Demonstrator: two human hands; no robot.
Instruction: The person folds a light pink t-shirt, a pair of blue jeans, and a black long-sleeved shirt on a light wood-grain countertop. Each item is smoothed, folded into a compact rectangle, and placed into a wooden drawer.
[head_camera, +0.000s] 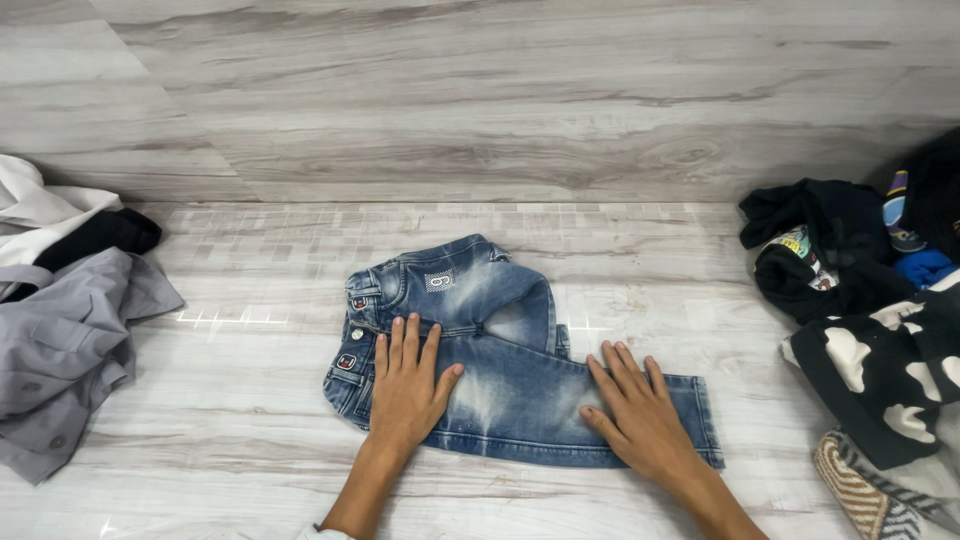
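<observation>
Jeans (500, 350), a small faded blue pair, lay near the middle of the pale wood-grain surface (230, 420), folded so that one leg stretched out to the right while the other doubled back over it toward the waistband. Little patches showed along the waistband and pocket at the left end.

The person's left hand (408, 385) rested flat on the waistband end, fingers spread and pointing away, palm pressed to the denim; it gripped nothing. The right hand (638, 410) lay just as flat on the outstretched leg near the hem, fingers together and angled up to the left, also holding nothing, only pressing down.

At the left edge sat a heap of clothes (60, 330), grey shirt cloth with something white and something black above it, well apart from the jeans. At the right edge was a bigger pile (870, 310), mostly black, with a black and cream patterned piece and a striped woven item at the bottom corner.
</observation>
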